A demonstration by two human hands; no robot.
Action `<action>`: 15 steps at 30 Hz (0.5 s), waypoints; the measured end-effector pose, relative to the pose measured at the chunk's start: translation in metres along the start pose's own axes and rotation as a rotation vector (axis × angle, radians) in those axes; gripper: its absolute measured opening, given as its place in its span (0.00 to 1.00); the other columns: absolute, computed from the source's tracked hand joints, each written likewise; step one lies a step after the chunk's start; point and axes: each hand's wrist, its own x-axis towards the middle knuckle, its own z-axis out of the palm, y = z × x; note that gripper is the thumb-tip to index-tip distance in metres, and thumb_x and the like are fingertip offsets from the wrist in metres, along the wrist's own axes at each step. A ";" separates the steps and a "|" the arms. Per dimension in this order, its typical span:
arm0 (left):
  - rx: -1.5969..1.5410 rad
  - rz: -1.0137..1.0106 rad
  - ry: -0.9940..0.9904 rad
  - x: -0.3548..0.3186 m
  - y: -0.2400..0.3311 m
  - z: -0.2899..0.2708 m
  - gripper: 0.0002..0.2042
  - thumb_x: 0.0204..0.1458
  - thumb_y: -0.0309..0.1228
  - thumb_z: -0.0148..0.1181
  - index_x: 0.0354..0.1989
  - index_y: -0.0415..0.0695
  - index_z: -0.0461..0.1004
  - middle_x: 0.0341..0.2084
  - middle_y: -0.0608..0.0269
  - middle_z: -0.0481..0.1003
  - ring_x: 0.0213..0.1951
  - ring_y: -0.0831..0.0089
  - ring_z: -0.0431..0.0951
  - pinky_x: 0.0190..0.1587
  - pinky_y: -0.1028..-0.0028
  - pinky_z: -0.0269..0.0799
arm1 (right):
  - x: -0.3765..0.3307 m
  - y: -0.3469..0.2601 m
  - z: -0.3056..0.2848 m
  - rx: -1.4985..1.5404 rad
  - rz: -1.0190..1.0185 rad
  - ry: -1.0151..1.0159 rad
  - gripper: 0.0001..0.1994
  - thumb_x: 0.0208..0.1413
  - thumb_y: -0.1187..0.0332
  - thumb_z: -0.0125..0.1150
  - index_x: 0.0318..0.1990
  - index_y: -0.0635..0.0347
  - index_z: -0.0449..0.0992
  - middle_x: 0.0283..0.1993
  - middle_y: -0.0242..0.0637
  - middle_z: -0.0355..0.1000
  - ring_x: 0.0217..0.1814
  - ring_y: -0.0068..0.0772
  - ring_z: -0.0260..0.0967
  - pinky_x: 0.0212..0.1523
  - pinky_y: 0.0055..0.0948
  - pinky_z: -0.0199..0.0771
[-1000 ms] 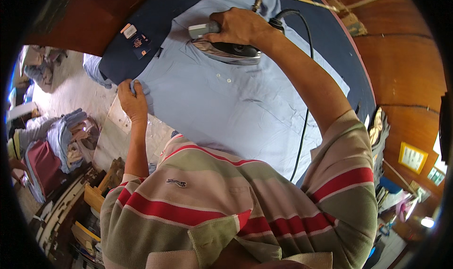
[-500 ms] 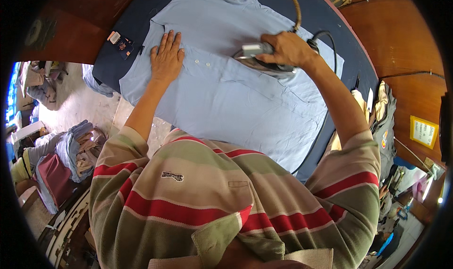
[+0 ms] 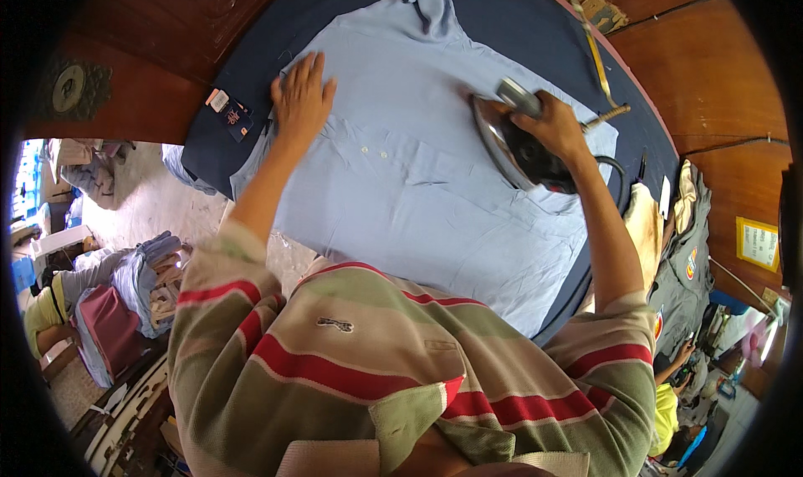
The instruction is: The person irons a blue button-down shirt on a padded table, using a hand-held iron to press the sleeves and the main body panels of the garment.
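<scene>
A light blue shirt (image 3: 376, 209) lies spread over a dark blue padded ironing table (image 3: 242, 67), with some creases and two small pale buttons showing. My left hand (image 3: 302, 100) rests on the shirt near its left edge, fingers extended and holding nothing. My right hand (image 3: 554, 130) is closed around the handle of a clothes iron (image 3: 529, 155) over the shirt's right part. The iron is tilted, with its metal edge showing on the left; whether it touches the cloth I cannot tell. Its dark cord (image 3: 617, 171) curves behind my wrist.
A dark label card (image 3: 230, 115) sits left of the shirt. A rope-wrapped cord (image 3: 604, 75) hangs at the far right. Piled clothes (image 3: 125, 297) are at lower left; garments hang (image 3: 682, 251) at right. A person in a yellow top (image 3: 665, 414) shows at lower right.
The iron has moved right and nearer to me, and has turned from lying flat to tilted. My left hand stays at the shirt's left side. The whole view has shifted slightly.
</scene>
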 end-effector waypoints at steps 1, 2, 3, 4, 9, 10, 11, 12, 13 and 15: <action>-0.039 -0.024 0.012 0.029 -0.007 0.009 0.25 0.57 0.45 0.44 0.61 0.50 0.59 0.59 0.59 0.61 0.59 0.61 0.62 0.57 0.53 0.52 | 0.017 -0.021 0.008 -0.008 -0.021 0.000 0.26 0.41 0.52 0.62 0.40 0.66 0.73 0.36 0.54 0.74 0.40 0.51 0.73 0.41 0.39 0.70; -0.085 -0.044 0.032 0.060 -0.011 0.021 0.23 0.57 0.45 0.45 0.59 0.50 0.62 0.56 0.60 0.64 0.56 0.60 0.64 0.55 0.54 0.54 | 0.036 -0.033 0.019 0.005 -0.066 0.009 0.25 0.41 0.51 0.62 0.39 0.66 0.73 0.36 0.54 0.73 0.40 0.52 0.72 0.41 0.40 0.70; -0.127 -0.064 0.050 0.086 -0.015 0.031 0.21 0.57 0.45 0.45 0.56 0.51 0.65 0.52 0.60 0.67 0.53 0.60 0.67 0.54 0.55 0.57 | 0.048 -0.057 0.022 0.043 -0.085 0.000 0.25 0.41 0.50 0.63 0.38 0.66 0.73 0.37 0.54 0.73 0.42 0.52 0.72 0.42 0.40 0.69; -0.127 -0.038 -0.002 0.102 -0.019 0.038 0.19 0.57 0.44 0.46 0.54 0.52 0.66 0.51 0.61 0.68 0.52 0.60 0.67 0.53 0.55 0.57 | 0.062 -0.077 0.027 -0.005 -0.082 -0.029 0.25 0.42 0.50 0.62 0.37 0.65 0.73 0.39 0.54 0.73 0.43 0.52 0.71 0.43 0.40 0.69; -0.206 0.029 -0.104 0.129 -0.037 0.058 0.11 0.57 0.41 0.48 0.44 0.53 0.70 0.44 0.66 0.71 0.50 0.61 0.69 0.50 0.57 0.61 | 0.117 -0.155 0.059 -0.068 -0.163 -0.013 0.23 0.42 0.51 0.62 0.37 0.62 0.76 0.38 0.51 0.74 0.42 0.50 0.73 0.42 0.41 0.72; -0.237 0.048 -0.078 0.129 -0.040 0.058 0.11 0.57 0.40 0.49 0.44 0.52 0.70 0.44 0.66 0.71 0.50 0.61 0.69 0.50 0.58 0.61 | 0.125 -0.169 0.060 -0.067 -0.181 0.003 0.22 0.42 0.51 0.62 0.37 0.63 0.76 0.38 0.51 0.75 0.42 0.50 0.73 0.42 0.41 0.73; -0.268 0.066 -0.052 0.128 -0.044 0.058 0.11 0.56 0.40 0.49 0.44 0.52 0.70 0.44 0.65 0.71 0.50 0.61 0.69 0.50 0.58 0.62 | 0.131 -0.179 0.063 -0.065 -0.200 0.017 0.22 0.42 0.52 0.61 0.36 0.63 0.77 0.37 0.51 0.75 0.42 0.50 0.73 0.42 0.41 0.73; -0.297 0.084 -0.026 0.126 -0.048 0.058 0.11 0.56 0.40 0.50 0.44 0.51 0.70 0.44 0.65 0.71 0.50 0.61 0.69 0.50 0.59 0.62 | 0.137 -0.186 0.067 -0.063 -0.194 0.034 0.22 0.42 0.52 0.62 0.36 0.63 0.77 0.37 0.51 0.75 0.42 0.50 0.73 0.42 0.41 0.73; -0.245 0.048 0.005 0.118 -0.054 0.054 0.11 0.56 0.40 0.51 0.44 0.51 0.70 0.44 0.64 0.71 0.49 0.61 0.70 0.49 0.59 0.62 | 0.144 -0.192 0.072 -0.058 -0.192 0.052 0.22 0.41 0.52 0.62 0.36 0.63 0.77 0.37 0.51 0.75 0.42 0.49 0.73 0.42 0.40 0.73; -0.154 -0.010 0.068 0.095 -0.060 0.040 0.12 0.55 0.40 0.52 0.44 0.49 0.70 0.43 0.62 0.72 0.48 0.61 0.71 0.48 0.58 0.63 | 0.157 -0.198 0.076 -0.070 -0.197 0.097 0.22 0.41 0.52 0.62 0.36 0.63 0.77 0.37 0.50 0.75 0.41 0.49 0.74 0.41 0.40 0.74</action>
